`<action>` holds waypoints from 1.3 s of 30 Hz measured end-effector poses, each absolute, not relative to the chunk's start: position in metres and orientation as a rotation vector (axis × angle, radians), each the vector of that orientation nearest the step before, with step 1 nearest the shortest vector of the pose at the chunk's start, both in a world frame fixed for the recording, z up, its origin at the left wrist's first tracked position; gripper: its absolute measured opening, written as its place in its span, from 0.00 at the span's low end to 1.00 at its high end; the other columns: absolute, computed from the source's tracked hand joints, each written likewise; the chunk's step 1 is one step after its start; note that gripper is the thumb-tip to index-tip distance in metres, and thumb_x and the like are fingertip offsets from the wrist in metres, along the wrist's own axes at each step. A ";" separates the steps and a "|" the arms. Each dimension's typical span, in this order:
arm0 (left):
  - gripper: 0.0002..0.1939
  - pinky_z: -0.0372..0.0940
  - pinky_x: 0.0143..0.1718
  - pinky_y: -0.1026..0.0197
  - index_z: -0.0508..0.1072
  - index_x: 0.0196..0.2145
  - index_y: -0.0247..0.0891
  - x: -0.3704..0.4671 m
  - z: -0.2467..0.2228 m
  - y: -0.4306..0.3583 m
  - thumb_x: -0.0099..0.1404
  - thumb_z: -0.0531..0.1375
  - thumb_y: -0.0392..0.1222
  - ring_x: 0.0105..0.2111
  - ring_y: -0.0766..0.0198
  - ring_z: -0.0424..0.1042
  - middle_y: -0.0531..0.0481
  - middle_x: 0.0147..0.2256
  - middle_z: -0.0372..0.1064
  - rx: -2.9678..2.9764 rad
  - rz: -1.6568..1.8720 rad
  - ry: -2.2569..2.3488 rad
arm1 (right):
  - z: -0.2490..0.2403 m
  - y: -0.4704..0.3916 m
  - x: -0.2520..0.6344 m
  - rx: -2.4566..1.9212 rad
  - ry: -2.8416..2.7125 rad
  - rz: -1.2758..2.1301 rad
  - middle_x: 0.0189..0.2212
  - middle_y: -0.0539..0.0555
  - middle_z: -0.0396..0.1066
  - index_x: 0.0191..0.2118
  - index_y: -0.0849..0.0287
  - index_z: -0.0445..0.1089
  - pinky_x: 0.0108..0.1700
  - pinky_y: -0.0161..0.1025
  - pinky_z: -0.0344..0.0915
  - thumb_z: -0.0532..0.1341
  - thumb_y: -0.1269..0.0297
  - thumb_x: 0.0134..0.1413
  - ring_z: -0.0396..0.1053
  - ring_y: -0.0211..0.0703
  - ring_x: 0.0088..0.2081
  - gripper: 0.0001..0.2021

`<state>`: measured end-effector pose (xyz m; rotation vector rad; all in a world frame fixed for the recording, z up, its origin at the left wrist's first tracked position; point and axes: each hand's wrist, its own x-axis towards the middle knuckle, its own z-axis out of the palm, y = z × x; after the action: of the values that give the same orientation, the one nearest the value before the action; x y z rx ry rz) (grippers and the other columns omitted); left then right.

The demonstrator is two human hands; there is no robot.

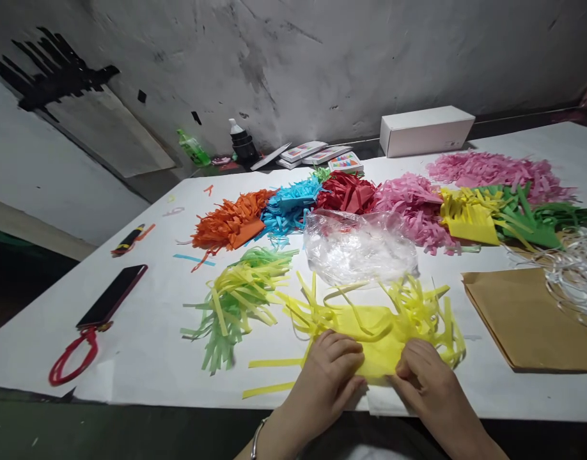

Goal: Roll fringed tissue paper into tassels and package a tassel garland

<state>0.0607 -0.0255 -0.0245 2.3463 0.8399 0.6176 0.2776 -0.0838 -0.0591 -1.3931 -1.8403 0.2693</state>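
Observation:
A yellow tissue paper tassel sheet [380, 358] lies spread before me at the table's front, its middle uncut and its fringed strips fanning out on both sides. My left hand [329, 367] is at its lower left edge, fingers curled over the paper with the thumb at the near rim. At the lower right edge, my right hand [422, 377] has bent fingers and thumb closed on the paper. Just left of it rests a light green and yellow fringe bundle [245, 291]. A crumpled clear plastic bag [360, 246] sits behind the yellow sheet.
Behind stand fringe bundles in orange [233, 220], blue [291, 204], red [346, 191], pink [408, 204] and more colours. Brown paper [524, 319] and white cord [579, 268] lie right; a phone [112, 297] and cutter [129, 239] left. A white box [428, 131] is by the wall.

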 end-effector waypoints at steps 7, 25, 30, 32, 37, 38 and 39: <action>0.09 0.63 0.50 0.48 0.75 0.43 0.40 0.064 -0.029 -0.026 0.69 0.56 0.33 0.44 0.55 0.70 0.45 0.42 0.76 2.324 0.708 0.855 | -0.056 -0.086 0.283 -1.455 -1.875 0.384 0.26 0.47 0.62 0.28 0.54 0.56 0.30 0.38 0.62 0.61 0.67 0.61 0.63 0.42 0.29 0.13; 0.13 0.57 0.61 0.39 0.77 0.44 0.45 0.064 -0.027 -0.028 0.69 0.55 0.33 0.48 0.56 0.71 0.49 0.45 0.77 2.313 0.659 0.877 | -0.065 -0.062 0.319 -2.080 -1.669 -0.637 0.58 0.77 0.65 0.58 0.66 0.64 0.46 0.67 0.65 0.55 0.64 0.66 0.67 0.73 0.54 0.18; 0.13 0.59 0.59 0.39 0.76 0.43 0.43 0.066 -0.024 -0.027 0.69 0.54 0.32 0.47 0.56 0.71 0.48 0.44 0.77 2.331 0.629 0.880 | -0.038 -0.080 0.306 -1.685 -1.803 -0.423 0.57 0.67 0.68 0.56 0.61 0.68 0.56 0.58 0.65 0.57 0.70 0.64 0.67 0.62 0.57 0.16; 0.13 0.60 0.59 0.40 0.76 0.43 0.42 0.066 -0.024 -0.026 0.68 0.54 0.32 0.47 0.56 0.71 0.48 0.44 0.77 2.345 0.622 0.876 | -0.033 -0.083 0.293 -1.403 -2.042 -0.172 0.54 0.61 0.72 0.54 0.58 0.70 0.58 0.51 0.66 0.57 0.72 0.63 0.69 0.53 0.56 0.15; 0.13 0.60 0.61 0.41 0.77 0.43 0.42 0.063 -0.026 -0.026 0.69 0.54 0.32 0.48 0.57 0.72 0.47 0.45 0.77 2.316 0.596 0.901 | -0.034 -0.082 0.291 -1.273 -2.198 0.078 0.47 0.57 0.76 0.46 0.57 0.73 0.59 0.51 0.66 0.55 0.74 0.62 0.73 0.46 0.51 0.12; 0.13 0.59 0.61 0.42 0.77 0.43 0.42 0.063 -0.025 -0.026 0.70 0.54 0.33 0.49 0.57 0.72 0.48 0.45 0.77 2.308 0.592 0.902 | -0.037 -0.080 0.294 -1.258 -2.202 0.077 0.46 0.56 0.77 0.45 0.56 0.72 0.58 0.50 0.66 0.55 0.75 0.62 0.74 0.46 0.50 0.12; 0.13 0.59 0.62 0.42 0.77 0.43 0.43 0.063 -0.024 -0.026 0.70 0.54 0.33 0.49 0.57 0.72 0.48 0.45 0.77 2.301 0.589 0.901 | -0.040 -0.079 0.297 -1.235 -2.196 0.070 0.45 0.56 0.77 0.45 0.56 0.72 0.57 0.49 0.66 0.55 0.75 0.62 0.74 0.45 0.48 0.11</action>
<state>0.0628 -0.0260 -0.0245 2.3006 0.9010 0.5889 0.2971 -0.0790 -0.0402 -1.2351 -2.1961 0.0700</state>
